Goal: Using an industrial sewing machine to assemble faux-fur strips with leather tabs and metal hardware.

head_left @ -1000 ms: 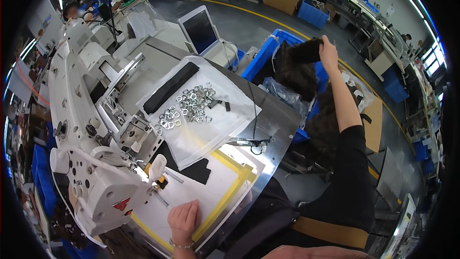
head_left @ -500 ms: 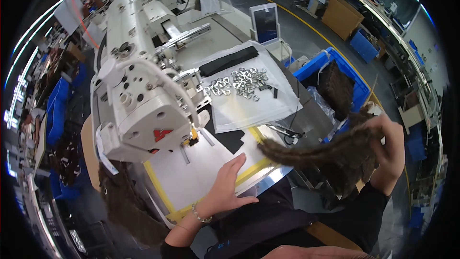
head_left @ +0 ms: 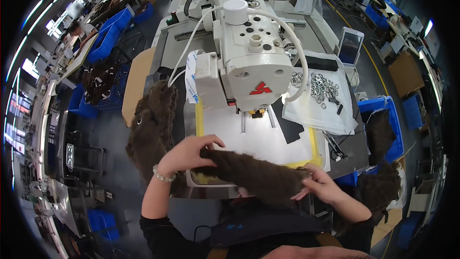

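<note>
A strip of dark brown fur fabric stretches between my two hands over the front edge of the sewing machine's work plate. Its left end is gripped by my left hand, which wears a beaded bracelet. At the other end, my right hand pinches the fabric between thumb and fingers. Just beyond the strip lies the white work plate with yellow tape along its edges. Above the plate stands the white sewing machine head, its yellow clamp part low over the plate. A black fabric piece lies at the plate's right.
Metal rings lie on a white sheet to the right, near a small screen. More brown fur is heaped at the left. A blue bin holding fur stands at the right. People work at far benches.
My right hand has brought the fur strip from the right to the front of the machine. My left hand, open and empty before, has closed on its left end. The view has turned left.
</note>
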`<state>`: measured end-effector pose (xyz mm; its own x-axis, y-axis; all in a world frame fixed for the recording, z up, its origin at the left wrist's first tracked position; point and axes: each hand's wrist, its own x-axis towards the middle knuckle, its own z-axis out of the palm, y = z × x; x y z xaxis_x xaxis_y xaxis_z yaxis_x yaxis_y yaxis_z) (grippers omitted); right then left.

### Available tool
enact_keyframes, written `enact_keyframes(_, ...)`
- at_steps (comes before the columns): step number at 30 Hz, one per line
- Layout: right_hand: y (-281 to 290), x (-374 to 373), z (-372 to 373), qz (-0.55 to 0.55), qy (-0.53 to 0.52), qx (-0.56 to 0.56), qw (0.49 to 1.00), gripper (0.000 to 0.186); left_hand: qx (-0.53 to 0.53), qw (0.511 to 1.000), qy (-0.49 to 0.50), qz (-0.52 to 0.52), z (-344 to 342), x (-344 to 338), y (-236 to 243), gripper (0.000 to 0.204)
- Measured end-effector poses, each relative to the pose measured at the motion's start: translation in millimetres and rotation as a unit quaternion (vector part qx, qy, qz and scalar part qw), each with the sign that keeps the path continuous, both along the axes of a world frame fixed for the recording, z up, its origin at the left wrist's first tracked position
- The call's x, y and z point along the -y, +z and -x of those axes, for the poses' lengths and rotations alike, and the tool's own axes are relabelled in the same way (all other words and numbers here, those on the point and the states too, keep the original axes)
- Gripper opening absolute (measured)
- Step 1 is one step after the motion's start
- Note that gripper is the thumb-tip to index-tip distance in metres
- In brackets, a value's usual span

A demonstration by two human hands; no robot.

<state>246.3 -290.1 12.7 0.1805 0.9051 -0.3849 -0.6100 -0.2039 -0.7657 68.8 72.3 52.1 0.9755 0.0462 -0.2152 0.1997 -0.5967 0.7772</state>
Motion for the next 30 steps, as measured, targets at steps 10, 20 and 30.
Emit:
enact_keyframes(10, -15.9, -106.7, 70.5, 0.04, 0.307, 0.048, 0.95, 0.034, 0.122, 0.95, 0.152, -0.245, -14.6, -83.4, -28.0, 0.052)
enact_keyframes(20, -9.9, -116.2, 56.6, -0.05, 0.214, 0.39, 0.894, 0.022, 0.048, 0.927, 0.184, -0.322, -5.8, -95.8, -54.0, 0.047)
enact_keyframes(30, -26.7, -118.2, 41.0, -0.237, 0.006, 0.714, 0.659, 0.041, 0.049, 0.992, 0.026, -0.111, 33.3, -15.7, 57.4, 0.018)
